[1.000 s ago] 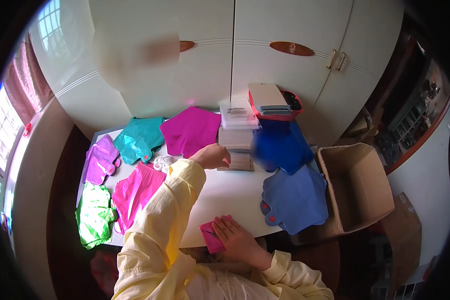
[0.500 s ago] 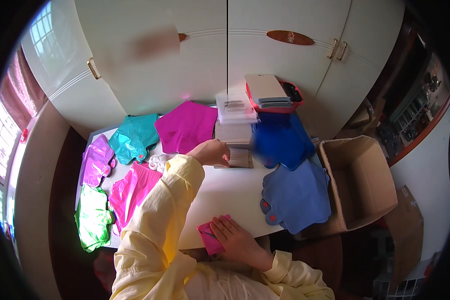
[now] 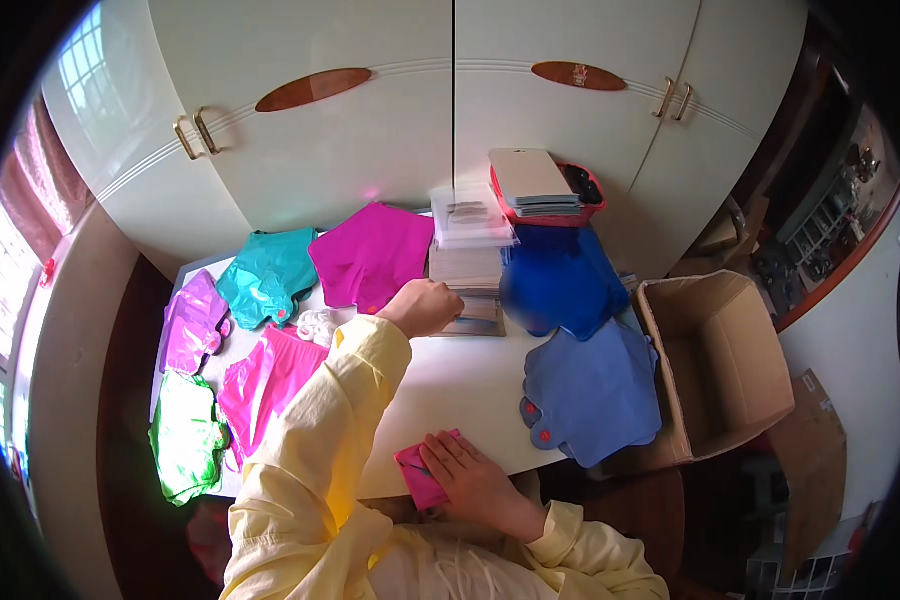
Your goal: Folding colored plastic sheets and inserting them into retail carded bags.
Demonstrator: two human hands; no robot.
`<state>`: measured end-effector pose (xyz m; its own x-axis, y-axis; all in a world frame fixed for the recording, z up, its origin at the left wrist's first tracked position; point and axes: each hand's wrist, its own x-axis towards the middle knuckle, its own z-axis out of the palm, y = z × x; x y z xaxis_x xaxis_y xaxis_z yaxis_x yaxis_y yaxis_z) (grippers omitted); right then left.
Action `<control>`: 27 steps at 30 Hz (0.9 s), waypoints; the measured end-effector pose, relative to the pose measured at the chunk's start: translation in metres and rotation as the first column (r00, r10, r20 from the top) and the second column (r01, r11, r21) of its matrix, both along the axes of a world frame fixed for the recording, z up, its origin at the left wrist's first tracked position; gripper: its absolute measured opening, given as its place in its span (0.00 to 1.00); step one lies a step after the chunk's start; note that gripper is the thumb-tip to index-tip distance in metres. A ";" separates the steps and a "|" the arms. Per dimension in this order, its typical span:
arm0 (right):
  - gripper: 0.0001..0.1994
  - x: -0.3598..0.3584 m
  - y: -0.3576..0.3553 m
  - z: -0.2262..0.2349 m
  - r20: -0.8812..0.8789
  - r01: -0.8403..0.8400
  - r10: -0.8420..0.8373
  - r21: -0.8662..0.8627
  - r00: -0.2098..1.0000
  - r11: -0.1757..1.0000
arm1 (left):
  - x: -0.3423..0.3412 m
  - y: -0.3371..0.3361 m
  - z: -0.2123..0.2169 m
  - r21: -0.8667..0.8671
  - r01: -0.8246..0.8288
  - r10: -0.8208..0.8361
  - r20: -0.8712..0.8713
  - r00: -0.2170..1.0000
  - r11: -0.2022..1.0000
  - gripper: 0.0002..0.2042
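On the white table lie flat shiny packets in many colours: a green packet [image 3: 182,440], a purple packet [image 3: 192,320], a teal packet [image 3: 267,275], a magenta packet [image 3: 373,255] and two blue packets [image 3: 590,390]. A small pink packet [image 3: 422,478] lies at the near edge under the right hand [image 3: 470,480]. An open brown cardboard box [image 3: 730,360] stands just beside the table on the right, and a stack of clear plastic packs [image 3: 472,215] stands at the far side.

The 1 head-worn fisheye view looks steeply down from above the person's chest onto the white table [image 3: 470,385], faces the white cupboard doors [image 3: 370,140] behind it, and bends edges near its rim.
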<state>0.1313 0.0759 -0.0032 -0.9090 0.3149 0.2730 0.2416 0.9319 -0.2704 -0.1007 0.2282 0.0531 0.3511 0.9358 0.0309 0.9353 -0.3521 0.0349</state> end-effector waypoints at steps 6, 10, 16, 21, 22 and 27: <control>0.42 0.000 0.000 0.000 0.012 -0.003 0.003 0.001 1.000 1.000 | -0.003 -0.006 0.006 0.115 -0.016 -0.004 0.169 0.986 0.993 0.04; 0.40 0.000 0.000 -0.003 0.002 0.002 -0.002 0.009 1.000 1.000 | 0.000 -0.016 0.024 0.208 0.023 -0.062 0.186 0.981 0.978 0.03; 0.37 0.000 -0.003 -0.002 0.024 0.004 -0.004 -0.015 1.000 1.000 | 0.005 -0.033 0.037 0.265 0.101 -0.134 0.107 0.985 0.959 0.04; 0.35 -0.001 -0.004 -0.004 0.045 0.017 -0.018 0.010 0.999 1.000 | 0.014 -0.069 0.052 0.354 0.187 -0.212 0.031 0.977 0.916 0.04; 0.34 -0.001 -0.004 -0.004 0.041 0.014 -0.016 0.043 0.999 0.999 | 0.015 -0.079 0.054 0.341 0.184 -0.206 0.027 0.978 0.922 0.04; 0.23 0.008 -0.003 -0.009 -0.129 -0.029 0.067 0.277 0.989 0.960 | 0.022 -0.136 0.068 0.346 0.203 -0.216 -0.002 0.976 0.916 0.03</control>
<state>0.1392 0.0731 -0.0120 -0.8698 0.1676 0.4641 0.1735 0.9844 -0.0302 -0.0787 0.0923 0.1208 0.5304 0.7711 0.3521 0.8393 -0.5360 -0.0905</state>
